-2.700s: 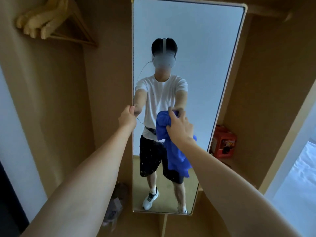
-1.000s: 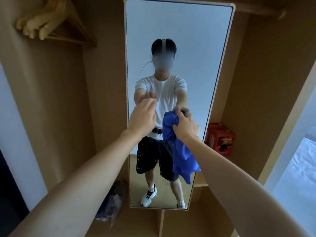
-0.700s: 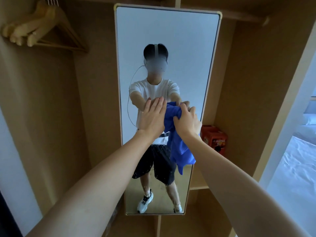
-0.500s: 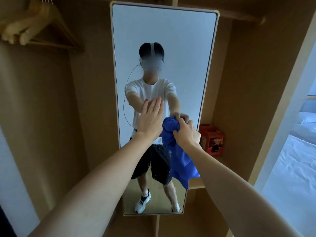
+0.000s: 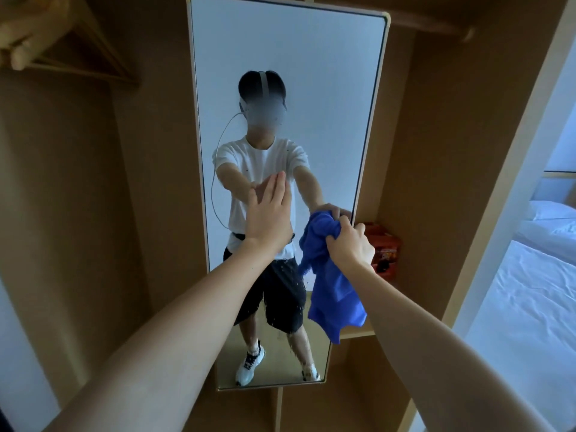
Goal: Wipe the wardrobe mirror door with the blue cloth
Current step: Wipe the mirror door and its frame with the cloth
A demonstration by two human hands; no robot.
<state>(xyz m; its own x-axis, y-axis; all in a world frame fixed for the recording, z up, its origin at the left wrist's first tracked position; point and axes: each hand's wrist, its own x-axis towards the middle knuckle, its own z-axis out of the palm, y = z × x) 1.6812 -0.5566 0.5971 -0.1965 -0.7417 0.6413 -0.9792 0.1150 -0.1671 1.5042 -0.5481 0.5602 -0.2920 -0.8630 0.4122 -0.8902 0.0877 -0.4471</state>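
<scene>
Hanging at the top left, blurred: wooden hangers (image 5: pixel 37 35) against the brown wardrobe wall (image 5: pixel 78 213). Standing upright in the middle: the mirror (image 5: pixel 311 73), tall and narrow, pale-framed, reflecting a person in a white shirt, black shorts and white shoes. Showing specks and fine drip streaks across the lower glass, over the reflected shorts. Reaching in from the lower left: the left hand (image 5: pixel 269 215), fingers straight and together, palm lying flat toward the glass near the mirror's middle, holding nothing; actual contact with the glass hard to judge. Sitting just right of it, close to the mirror's right edge: the right hand (image 5: pixel 350 243), fingers curled tight round the bunched top of the cloth (image 5: pixel 333 285). Looking deep blue, soft and crumpled, the cloth gathering into a wad above the fist against the glass and trailing down in loose folds to a point below the forearm, overlapping the mirror's lower right part. Peeking out behind the right hand, on a shelf (image 5: pixel 358 333): a red box (image 5: pixel 385 247). Lying at the far right, beyond the wardrobe's side panel: a bed (image 5: pixel 530 291) in white sheets.
</scene>
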